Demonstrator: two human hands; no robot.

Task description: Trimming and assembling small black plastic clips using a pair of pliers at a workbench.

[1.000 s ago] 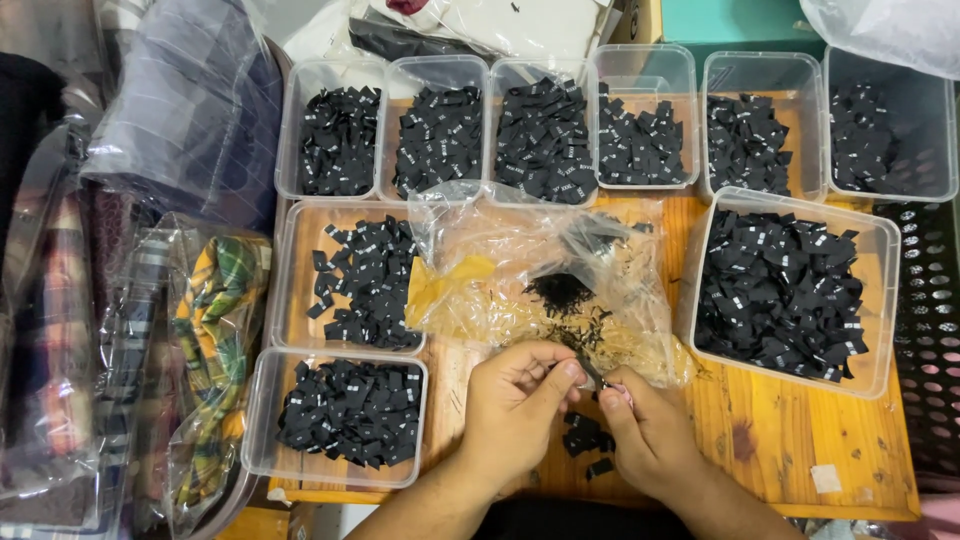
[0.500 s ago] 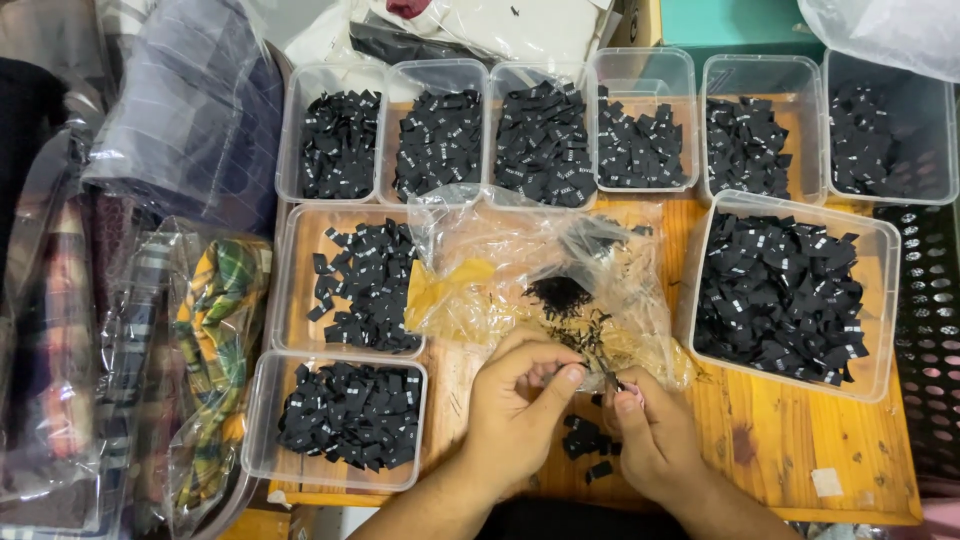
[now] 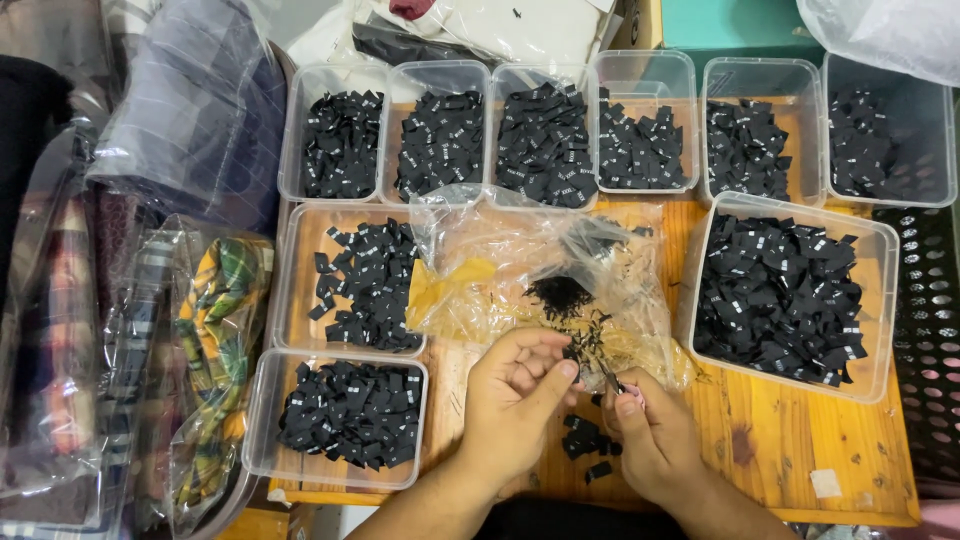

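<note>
A wooden table (image 3: 800, 440) fills most of the view. On its left lie clear bags of checked cloth (image 3: 215, 340). Along the far edge stands a row of clear plastic tubs (image 3: 640, 130), each full of small black labels. A bigger tub (image 3: 785, 295) of the same labels sits on the right side. Two more tubs sit on the left, one (image 3: 355, 275) behind the other (image 3: 345, 415). In the middle lies a crinkly clear bag (image 3: 540, 275) with a small heap of black thread bits (image 3: 560, 292) on it.

Both hands are close together at the near edge, just in front of that bag. The left hand (image 3: 515, 395) has its fingers curled in, with the thumb and first finger pinched on a small black label (image 3: 580, 352). The right hand (image 3: 650, 440) is closed around a small thin tool (image 3: 607, 375), maybe little snips; it is too small to tell. The tool tip touches the label. A few loose black labels (image 3: 585, 440) lie on the table between the hands.
</note>
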